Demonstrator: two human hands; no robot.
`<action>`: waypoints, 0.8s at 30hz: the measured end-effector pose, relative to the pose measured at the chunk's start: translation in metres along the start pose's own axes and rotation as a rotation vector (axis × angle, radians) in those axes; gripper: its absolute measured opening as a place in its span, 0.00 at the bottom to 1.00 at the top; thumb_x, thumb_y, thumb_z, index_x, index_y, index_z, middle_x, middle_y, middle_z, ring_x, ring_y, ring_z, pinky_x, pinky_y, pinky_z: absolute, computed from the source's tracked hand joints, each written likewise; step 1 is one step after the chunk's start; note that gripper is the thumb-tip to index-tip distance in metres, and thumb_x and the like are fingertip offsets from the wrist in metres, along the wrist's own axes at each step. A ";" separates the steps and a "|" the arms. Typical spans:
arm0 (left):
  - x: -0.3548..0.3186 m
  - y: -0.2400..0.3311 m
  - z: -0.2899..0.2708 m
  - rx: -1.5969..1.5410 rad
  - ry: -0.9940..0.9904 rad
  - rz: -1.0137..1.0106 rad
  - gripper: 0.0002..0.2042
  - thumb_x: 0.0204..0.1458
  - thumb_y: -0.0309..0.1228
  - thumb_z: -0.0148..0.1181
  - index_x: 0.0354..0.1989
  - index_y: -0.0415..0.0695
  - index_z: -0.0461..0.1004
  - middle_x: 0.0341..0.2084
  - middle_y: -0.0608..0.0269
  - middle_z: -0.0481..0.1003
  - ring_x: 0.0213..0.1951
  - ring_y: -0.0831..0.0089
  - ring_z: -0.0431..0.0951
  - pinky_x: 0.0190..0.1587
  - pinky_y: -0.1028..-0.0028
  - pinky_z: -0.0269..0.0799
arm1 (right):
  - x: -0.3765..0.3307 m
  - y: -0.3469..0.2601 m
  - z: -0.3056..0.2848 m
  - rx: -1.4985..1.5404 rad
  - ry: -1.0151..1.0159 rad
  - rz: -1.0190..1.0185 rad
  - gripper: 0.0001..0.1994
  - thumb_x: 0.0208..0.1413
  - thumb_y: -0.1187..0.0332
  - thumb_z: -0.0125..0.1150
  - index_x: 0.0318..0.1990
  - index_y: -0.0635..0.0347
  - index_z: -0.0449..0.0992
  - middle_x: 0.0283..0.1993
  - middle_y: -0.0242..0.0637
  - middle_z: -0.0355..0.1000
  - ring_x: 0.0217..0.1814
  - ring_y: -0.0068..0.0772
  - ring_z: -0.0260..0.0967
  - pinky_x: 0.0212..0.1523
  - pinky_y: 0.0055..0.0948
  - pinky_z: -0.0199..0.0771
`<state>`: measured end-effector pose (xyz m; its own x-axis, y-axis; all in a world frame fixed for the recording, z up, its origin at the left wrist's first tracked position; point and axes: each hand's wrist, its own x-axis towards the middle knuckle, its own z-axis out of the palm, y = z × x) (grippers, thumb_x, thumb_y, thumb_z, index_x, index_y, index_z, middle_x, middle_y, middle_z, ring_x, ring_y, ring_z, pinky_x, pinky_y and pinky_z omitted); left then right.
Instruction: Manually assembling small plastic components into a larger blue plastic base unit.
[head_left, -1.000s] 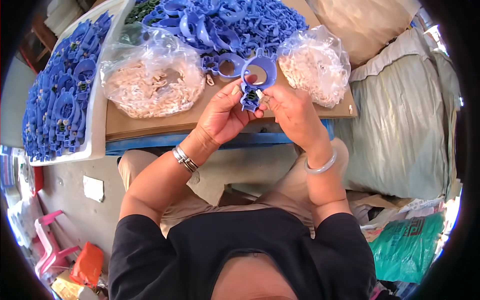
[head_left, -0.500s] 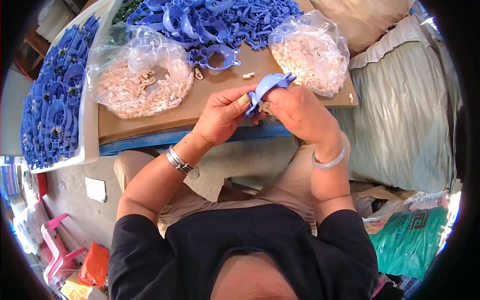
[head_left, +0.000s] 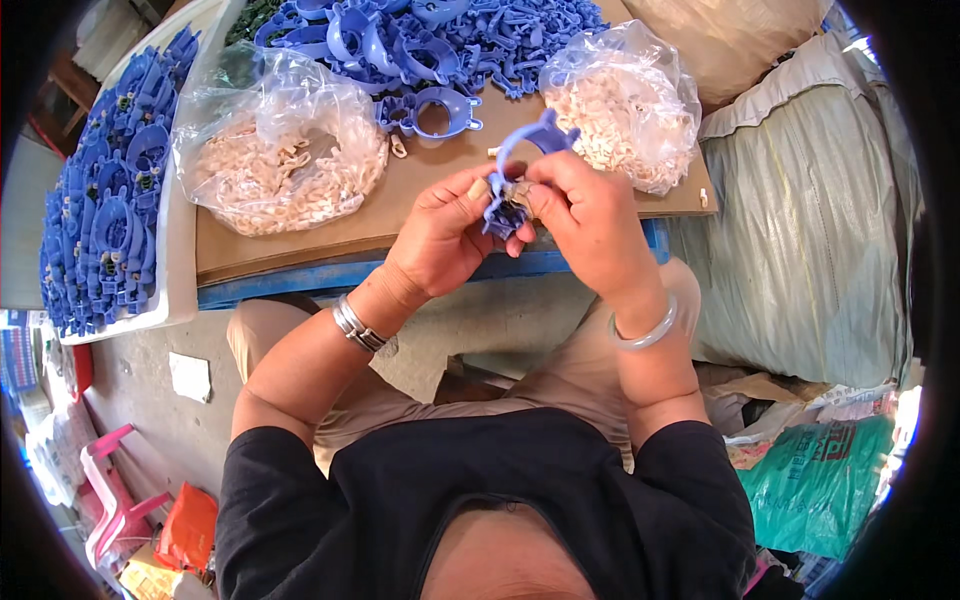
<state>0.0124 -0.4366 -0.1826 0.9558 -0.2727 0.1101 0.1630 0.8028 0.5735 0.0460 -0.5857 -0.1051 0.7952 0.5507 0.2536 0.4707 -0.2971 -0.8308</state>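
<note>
The blue piece (head_left: 494,212) is pinched by the fingers of the left hand (head_left: 438,238) and right hand (head_left: 592,205), near the table's (head_left: 435,165) front edge; it seems unfinished; many seem done in the white tray (head_left: 180,250); a blue heap (head_left: 440,45) is left.

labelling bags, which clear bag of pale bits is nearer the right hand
The bag on the right, just beyond the right hand; the other bag lies farther off, at left.

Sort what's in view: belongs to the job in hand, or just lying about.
Seems part of the job:
blue piece in left hand
blue parts pile
left clear bag
right clear bag
white tray

Seems lying about:
pink seat
orange bag
green bag
white sheet
</note>
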 end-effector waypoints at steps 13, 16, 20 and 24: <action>-0.002 0.010 0.007 -0.295 0.048 -0.006 0.17 0.55 0.34 0.44 0.51 0.37 0.61 0.34 0.53 0.71 0.31 0.62 0.74 0.31 0.69 0.71 | 0.003 0.012 0.006 -0.219 0.131 -0.521 0.15 0.36 0.87 0.55 0.36 0.64 0.74 0.32 0.38 0.63 0.26 0.27 0.63 0.25 0.22 0.66; -0.001 0.011 0.008 -0.214 0.064 -0.011 0.17 0.56 0.33 0.43 0.51 0.37 0.61 0.35 0.53 0.71 0.31 0.63 0.73 0.32 0.68 0.71 | 0.002 0.014 0.003 -0.340 0.078 -0.486 0.17 0.35 0.88 0.55 0.36 0.63 0.75 0.30 0.37 0.63 0.27 0.27 0.62 0.25 0.23 0.66; -0.001 0.007 0.005 -0.183 0.013 -0.027 0.16 0.56 0.31 0.41 0.50 0.37 0.61 0.34 0.53 0.71 0.31 0.63 0.73 0.31 0.69 0.70 | 0.006 0.015 0.003 -0.449 0.113 -0.623 0.18 0.30 0.87 0.56 0.35 0.62 0.75 0.29 0.35 0.64 0.28 0.31 0.62 0.27 0.26 0.66; -0.001 0.007 0.004 -0.189 0.003 -0.036 0.16 0.57 0.31 0.40 0.50 0.36 0.61 0.34 0.52 0.71 0.31 0.63 0.74 0.30 0.69 0.70 | 0.012 0.016 0.001 -0.514 0.140 -0.701 0.18 0.27 0.86 0.57 0.32 0.62 0.74 0.31 0.36 0.67 0.29 0.35 0.63 0.28 0.27 0.65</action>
<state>0.0119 -0.4334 -0.1754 0.9494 -0.3012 0.0896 0.2395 0.8781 0.4143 0.0625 -0.5829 -0.1161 0.2828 0.6475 0.7077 0.9549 -0.2600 -0.1437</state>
